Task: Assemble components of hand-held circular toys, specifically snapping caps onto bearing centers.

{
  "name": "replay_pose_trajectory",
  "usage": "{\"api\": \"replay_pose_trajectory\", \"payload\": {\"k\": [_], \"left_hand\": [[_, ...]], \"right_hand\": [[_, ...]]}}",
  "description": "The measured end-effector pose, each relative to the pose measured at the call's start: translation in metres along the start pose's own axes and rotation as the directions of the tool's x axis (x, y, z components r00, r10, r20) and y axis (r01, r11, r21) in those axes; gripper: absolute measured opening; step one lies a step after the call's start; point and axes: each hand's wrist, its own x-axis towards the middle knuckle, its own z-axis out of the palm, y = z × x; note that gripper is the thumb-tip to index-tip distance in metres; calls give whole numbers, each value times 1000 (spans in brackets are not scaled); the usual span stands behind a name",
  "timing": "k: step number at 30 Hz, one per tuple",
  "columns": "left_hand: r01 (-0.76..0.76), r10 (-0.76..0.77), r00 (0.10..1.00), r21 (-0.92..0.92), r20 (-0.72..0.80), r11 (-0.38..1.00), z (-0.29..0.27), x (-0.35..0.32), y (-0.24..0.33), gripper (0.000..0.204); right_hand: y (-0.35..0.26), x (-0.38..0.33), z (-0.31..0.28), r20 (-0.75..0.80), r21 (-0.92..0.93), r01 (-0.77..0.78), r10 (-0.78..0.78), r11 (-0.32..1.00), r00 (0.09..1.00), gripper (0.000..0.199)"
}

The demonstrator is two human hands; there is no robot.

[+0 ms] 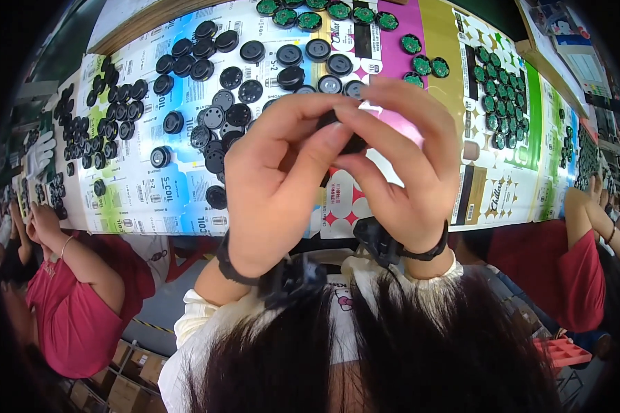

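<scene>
Both hands are raised over the table, holding one small black round part (353,143) between their fingertips. My left hand (272,182) pinches it with thumb and index finger. From the other side, the thumb and fingers of my right hand (413,168) close on the same part. Fingers cover most of it, so its details are hidden. Beside my left hand lie flat black discs with small holes (238,114) and black round housings (252,51). Green round circuit boards in black rims (411,44) sit beyond my right hand.
Printed cardboard sheets (479,196) cover the table. More black housings (117,110) spread to the left, and a cluster of green boards (503,100) lies to the right. Wooden edging (151,24) borders the far side. People in red shirts sit on both sides of me.
</scene>
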Motion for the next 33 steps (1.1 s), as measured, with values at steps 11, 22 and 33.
{"api": "replay_pose_trajectory", "payload": {"k": [11,22,33], "left_hand": [[-192,188,981,304,41,933,-17,2,-3,14],[15,257,964,975,-73,223,-149,-33,-34,25],[-126,181,978,988,108,91,-134,-14,16,34]], "right_hand": [[-9,-8,20,397,567,-711,618,416,678,38],[13,-50,29,508,-125,-417,419,900,752,30],[19,-51,31,576,-163,-359,385,919,722,32]]}}
